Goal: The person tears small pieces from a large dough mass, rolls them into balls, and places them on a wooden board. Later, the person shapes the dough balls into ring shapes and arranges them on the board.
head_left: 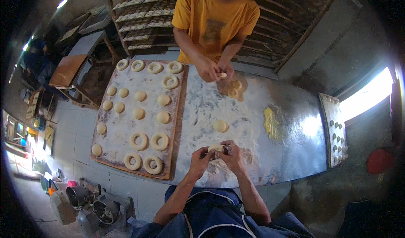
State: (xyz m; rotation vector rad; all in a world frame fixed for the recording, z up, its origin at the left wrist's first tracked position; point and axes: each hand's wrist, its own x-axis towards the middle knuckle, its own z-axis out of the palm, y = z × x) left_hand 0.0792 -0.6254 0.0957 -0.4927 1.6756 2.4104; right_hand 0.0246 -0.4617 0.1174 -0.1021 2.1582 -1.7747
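Note:
Over the near edge of the floured table (202,107), I hold a small pale dough piece (215,147) between both hands. My left hand (200,160) is closed on its left side, and my right hand (232,155) grips its right side; whether the dough has a hole is hard to tell. Just beyond my fingers lies a round dough ball (220,125). To my left, a floured wooden board (120,130) carries dough rings (159,141) along its far and near ends, with several dough balls (139,113) between them.
Across the table a person in a yellow shirt (215,25) handles another dough piece (221,75), close to more dough balls (233,92). A crumpled yellow plastic sheet (271,123) lies at the right, before a second board (331,130). Loaded racks (145,16) stand behind.

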